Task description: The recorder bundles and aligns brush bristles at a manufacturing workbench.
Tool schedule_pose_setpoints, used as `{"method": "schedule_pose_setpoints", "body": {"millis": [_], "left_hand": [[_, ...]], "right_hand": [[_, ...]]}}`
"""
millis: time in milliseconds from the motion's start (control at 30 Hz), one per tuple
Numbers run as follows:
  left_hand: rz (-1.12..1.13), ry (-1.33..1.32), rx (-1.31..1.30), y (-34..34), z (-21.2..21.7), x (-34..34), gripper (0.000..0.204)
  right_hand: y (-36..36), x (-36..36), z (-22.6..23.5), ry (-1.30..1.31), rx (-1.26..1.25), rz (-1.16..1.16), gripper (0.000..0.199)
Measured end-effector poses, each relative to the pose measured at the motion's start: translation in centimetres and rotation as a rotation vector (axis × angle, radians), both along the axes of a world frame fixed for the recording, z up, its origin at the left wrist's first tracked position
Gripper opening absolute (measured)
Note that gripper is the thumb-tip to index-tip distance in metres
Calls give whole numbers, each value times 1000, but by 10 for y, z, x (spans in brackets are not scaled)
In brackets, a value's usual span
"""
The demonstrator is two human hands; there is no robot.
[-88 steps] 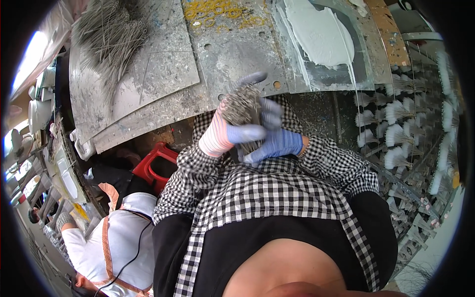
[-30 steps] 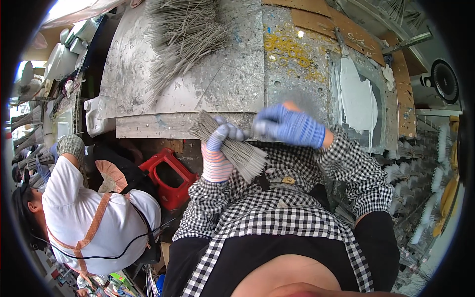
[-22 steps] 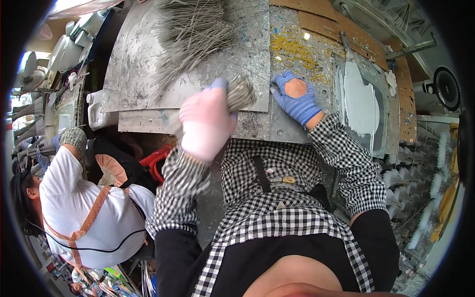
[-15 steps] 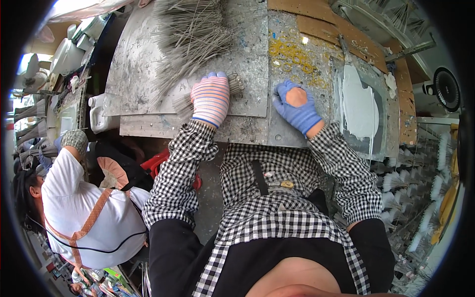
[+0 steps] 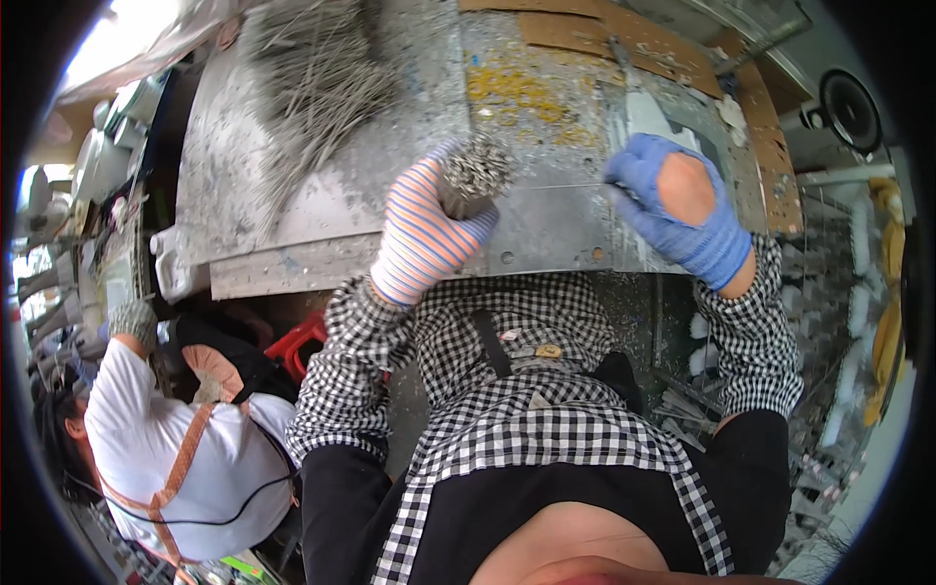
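My left hand (image 5: 424, 229), in a white glove with orange and blue stripes, is closed around a bundle of thin grey wires (image 5: 475, 175). The bundle's clustered ends face up, above the table's near part. My right hand (image 5: 682, 200), in a blue glove with a round hole over its back, is raised at the right, beside the board with white paste (image 5: 651, 115). Its fingers are loosely bent and apart, with nothing seen in them. A large heap of long grey wires (image 5: 317, 97) lies on the table beyond my left hand.
The metal-topped table (image 5: 219, 210) carries yellow stains (image 5: 522, 93) and cardboard strips (image 5: 663, 49) at its far side. At the left a co-worker in a white top (image 5: 195, 468) sits near a white jug (image 5: 175, 263). A black round fan (image 5: 848, 109) stands far right.
My left hand has lifted the wire bundle off the table and turned its ends upward. My right hand has risen from the table and moved right, its fingers loosening. The view has shifted.
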State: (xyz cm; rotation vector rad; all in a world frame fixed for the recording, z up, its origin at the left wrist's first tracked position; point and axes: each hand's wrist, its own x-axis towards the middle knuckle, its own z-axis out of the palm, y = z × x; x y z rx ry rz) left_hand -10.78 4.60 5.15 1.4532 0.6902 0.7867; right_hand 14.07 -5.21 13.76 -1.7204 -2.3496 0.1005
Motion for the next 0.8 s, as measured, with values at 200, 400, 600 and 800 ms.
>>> {"method": "schedule_pose_setpoints", "body": {"millis": [200,400,600,800], "left_hand": [[-133,-6,85,-17,-25,60,34],[-25,119,544,-14,-75,73,31],[-98,61,146,-24,-74,70,41],[-124,-113,-165,-24,-73,76,41]], "right_hand": [[5,-12,14,-45,-4,27,17],[7,12,-43,80,-5,32,26],[21,-8,19,411,202,104,41],[52,-67,-16,138,-550,-88,60]]}}
